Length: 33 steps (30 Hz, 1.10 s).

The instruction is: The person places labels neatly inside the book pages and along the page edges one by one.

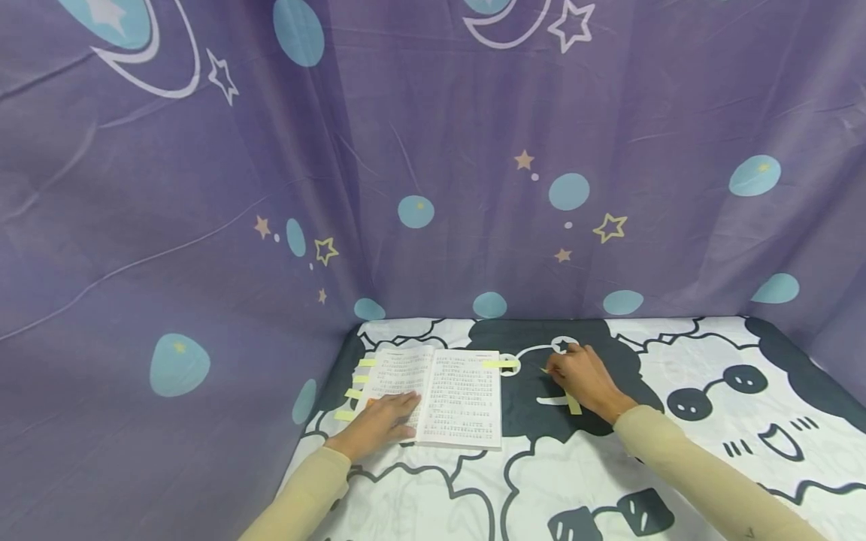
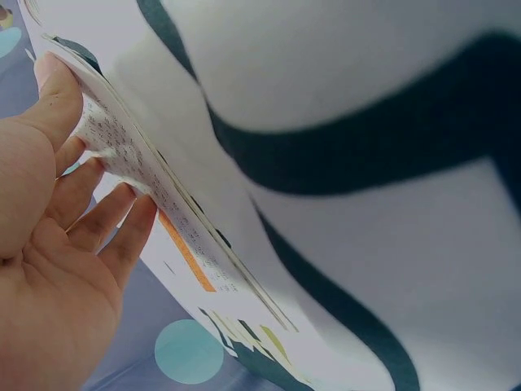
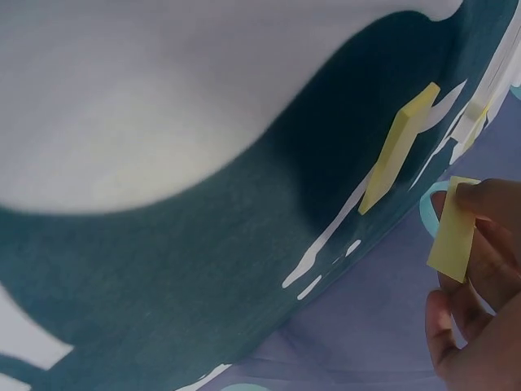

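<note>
An open book (image 1: 467, 402) lies on the patterned cloth, its pages covered with printed text. My left hand (image 1: 382, 424) rests on the left page with the fingers extended; an orange strip (image 2: 187, 254) shows beside the fingertips in the left wrist view. To the right of the book, my right hand (image 1: 587, 382) pinches a small yellow sticky note (image 3: 453, 236) between thumb and fingers, held above the cloth. Below that hand lies a pad of yellow sticky notes (image 3: 399, 151). One yellow sticky tab (image 1: 499, 364) sticks out from the right page's edge.
Several yellow tabs (image 1: 361, 379) jut from the book's left edge. The black and white cloth (image 1: 419, 503) with cartoon sheep covers the surface. Purple curtains (image 1: 473, 248) with moons and stars hang behind it and along the left side.
</note>
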Tool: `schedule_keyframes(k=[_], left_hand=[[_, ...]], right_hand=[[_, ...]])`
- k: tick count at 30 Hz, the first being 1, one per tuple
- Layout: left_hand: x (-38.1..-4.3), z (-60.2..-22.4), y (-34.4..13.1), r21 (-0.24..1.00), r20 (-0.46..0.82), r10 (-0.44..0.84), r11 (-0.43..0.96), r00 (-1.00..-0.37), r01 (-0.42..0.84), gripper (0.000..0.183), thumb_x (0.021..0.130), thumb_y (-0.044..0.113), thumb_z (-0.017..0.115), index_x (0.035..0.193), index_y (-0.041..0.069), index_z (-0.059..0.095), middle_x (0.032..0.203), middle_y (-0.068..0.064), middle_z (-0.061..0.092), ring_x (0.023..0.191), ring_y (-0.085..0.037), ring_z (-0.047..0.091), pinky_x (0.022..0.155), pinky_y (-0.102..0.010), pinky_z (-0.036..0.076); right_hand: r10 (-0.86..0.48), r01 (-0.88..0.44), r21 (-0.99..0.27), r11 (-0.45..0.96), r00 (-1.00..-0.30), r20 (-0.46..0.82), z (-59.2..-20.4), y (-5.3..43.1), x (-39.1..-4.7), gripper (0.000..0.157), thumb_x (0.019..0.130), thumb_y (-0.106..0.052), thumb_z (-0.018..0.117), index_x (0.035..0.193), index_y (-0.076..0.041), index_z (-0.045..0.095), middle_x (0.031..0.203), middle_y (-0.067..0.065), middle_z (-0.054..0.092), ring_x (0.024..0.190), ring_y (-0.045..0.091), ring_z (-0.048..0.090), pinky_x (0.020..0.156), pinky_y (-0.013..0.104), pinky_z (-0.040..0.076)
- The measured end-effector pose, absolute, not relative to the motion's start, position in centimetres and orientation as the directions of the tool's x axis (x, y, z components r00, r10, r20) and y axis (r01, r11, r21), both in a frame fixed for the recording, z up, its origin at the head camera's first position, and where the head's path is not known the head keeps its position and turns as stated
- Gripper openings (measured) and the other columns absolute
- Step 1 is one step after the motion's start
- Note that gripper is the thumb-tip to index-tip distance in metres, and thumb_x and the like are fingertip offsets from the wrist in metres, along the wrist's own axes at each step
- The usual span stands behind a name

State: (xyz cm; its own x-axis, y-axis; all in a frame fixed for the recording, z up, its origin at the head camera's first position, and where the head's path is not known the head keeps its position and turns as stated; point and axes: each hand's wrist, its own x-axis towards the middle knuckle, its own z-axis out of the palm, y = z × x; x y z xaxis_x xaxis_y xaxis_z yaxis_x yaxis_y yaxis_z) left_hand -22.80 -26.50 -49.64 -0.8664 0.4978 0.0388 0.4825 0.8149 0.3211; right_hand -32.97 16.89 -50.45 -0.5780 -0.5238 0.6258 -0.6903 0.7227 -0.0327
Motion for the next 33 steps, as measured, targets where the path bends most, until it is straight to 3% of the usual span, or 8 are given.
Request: schedule_keyframes(k=[17, 33], left_hand=[[-22.7, -49.5, -26.4, 0.323, 0.026, 0.489, 0.822, -0.872, 0.470, 0.068, 0.097, 0.034, 0.068, 0.153, 0.001, 0.046, 0.159, -0.017, 0.042, 0.143, -0.040, 0.043, 0.118, -0.054, 0.036], [-22.8, -49.7, -26.4, 0.315, 0.024, 0.482, 0.828, -0.876, 0.464, 0.068, 0.097, 0.034, 0.068, 0.153, 0.002, 0.046, 0.160, -0.016, 0.042, 0.144, -0.039, 0.042, 0.119, -0.053, 0.035]], right_hand=[[-0.546, -0.718, -0.035, 0.695, -0.558, 0.625, -50.5, 14.7, -33.5, 0.021, 0.072, 0.003, 0.086, 0.079, -0.015, 0.076, 0.077, -0.006, 0.075, 0.071, 0.017, 0.051, 0.064, 0.039, 0.047], [-0.555, -0.720, -0.046, 0.693, -0.573, 0.603, -50.2, 11.6, -33.3, 0.021, 0.076, 0.005, 0.084, 0.078, -0.014, 0.074, 0.073, -0.006, 0.071, 0.069, 0.016, 0.044, 0.061, 0.031, 0.036]])
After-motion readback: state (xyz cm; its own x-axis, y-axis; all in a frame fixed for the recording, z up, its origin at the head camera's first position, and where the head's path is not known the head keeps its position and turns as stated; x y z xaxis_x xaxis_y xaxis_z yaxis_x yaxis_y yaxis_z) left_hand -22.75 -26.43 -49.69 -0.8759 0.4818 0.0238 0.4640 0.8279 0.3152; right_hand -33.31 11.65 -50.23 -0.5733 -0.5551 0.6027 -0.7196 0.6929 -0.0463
